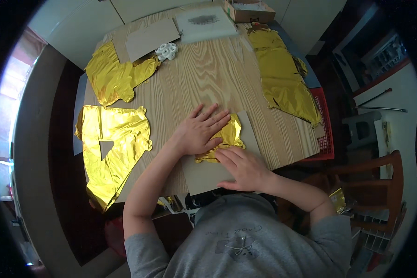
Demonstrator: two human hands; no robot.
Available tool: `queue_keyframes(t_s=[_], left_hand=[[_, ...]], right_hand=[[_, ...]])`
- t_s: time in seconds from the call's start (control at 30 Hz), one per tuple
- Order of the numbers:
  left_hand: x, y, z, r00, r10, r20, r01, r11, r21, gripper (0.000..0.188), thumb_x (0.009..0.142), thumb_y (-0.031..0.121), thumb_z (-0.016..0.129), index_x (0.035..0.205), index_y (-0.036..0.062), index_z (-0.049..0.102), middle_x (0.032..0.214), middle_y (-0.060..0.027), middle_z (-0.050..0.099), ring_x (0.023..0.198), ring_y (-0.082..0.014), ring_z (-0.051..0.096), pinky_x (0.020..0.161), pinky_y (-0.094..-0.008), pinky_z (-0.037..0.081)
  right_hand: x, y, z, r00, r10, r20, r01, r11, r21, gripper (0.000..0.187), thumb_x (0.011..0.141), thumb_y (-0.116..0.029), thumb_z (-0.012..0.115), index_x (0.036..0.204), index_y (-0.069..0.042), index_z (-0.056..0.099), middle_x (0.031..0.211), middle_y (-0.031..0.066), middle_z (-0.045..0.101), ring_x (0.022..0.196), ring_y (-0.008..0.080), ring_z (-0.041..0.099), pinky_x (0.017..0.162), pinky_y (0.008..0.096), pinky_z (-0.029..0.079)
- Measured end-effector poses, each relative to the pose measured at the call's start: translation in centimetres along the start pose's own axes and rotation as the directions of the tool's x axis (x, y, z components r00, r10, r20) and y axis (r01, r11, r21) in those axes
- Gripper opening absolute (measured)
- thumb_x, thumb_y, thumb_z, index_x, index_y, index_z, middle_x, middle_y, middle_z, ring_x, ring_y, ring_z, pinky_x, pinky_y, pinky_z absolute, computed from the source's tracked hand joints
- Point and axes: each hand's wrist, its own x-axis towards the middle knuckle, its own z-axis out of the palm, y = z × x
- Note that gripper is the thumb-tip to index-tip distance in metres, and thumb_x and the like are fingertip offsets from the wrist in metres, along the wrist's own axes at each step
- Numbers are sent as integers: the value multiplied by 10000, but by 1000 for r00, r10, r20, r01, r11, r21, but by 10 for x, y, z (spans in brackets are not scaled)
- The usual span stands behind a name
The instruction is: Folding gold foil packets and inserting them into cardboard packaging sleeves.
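In front of me a folded piece of shiny gold foil, seemingly a flat foil balloon (235, 129), lies on a grey cardboard sheet (206, 178). My left hand (199, 132) rests flat across the foil's left part, fingers spread and pointing away from me. At the foil's near edge lies my right hand (246, 169), its fingers stretched out and its thumb apart over the cardboard. Both palms face down and hide part of the foil. Neither hand grips anything visible.
Flat gold foil balloons lie at the near left (127, 127), far left (102, 76) and right (285, 69) of the wooden table (204, 85). Beyond are a cardboard piece (148, 39), a white coiled bundle (167, 51) and a box (252, 15). A red basket (328, 139) and wooden chair (394, 194) stand right.
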Motion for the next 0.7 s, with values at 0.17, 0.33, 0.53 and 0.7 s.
queue_keyframes(t_s=[0.17, 0.33, 0.53, 0.7], left_hand=[[1, 1, -2, 1000, -3, 7, 3, 1000, 6, 652, 953, 444, 429, 1509, 132, 292, 1570, -59, 282, 1463, -314, 195, 1180, -524, 123], [0, 2, -4, 1000, 1, 3, -1, 1000, 3, 649, 951, 439, 431, 1508, 136, 297, 1564, -59, 294, 1460, -316, 204, 1177, -528, 128], [0, 2, -3, 1000, 0, -2, 0, 1000, 0, 658, 944, 442, 440, 1510, 139, 294, 1565, -56, 293, 1461, -314, 203, 1176, -528, 131], [0, 1, -2, 1000, 1, -7, -1, 1000, 4, 662, 941, 447, 444, 1509, 143, 295, 1562, -50, 301, 1458, -310, 211, 1177, -525, 134]], right_hand=[[1, -3, -13, 996, 12, 86, -10, 1000, -28, 891, 690, -553, 743, 1302, 35, 472, 1246, 153, 527, 1205, 313, 471, 1052, 409, 393], [-4, 0, -8, 996, -73, 55, 79, 990, -117, 847, 669, -537, 756, 1266, 17, 521, 1275, 141, 526, 1231, 306, 466, 1084, 433, 364], [-3, -6, -13, 995, -69, 78, 77, 992, -103, 815, 648, -469, 786, 1260, 4, 528, 1281, 148, 523, 1209, 307, 484, 1094, 422, 360], [-1, -8, -16, 994, 16, 107, -9, 998, -65, 872, 622, -428, 812, 1289, 36, 497, 1303, 162, 510, 1199, 306, 487, 1093, 407, 365]])
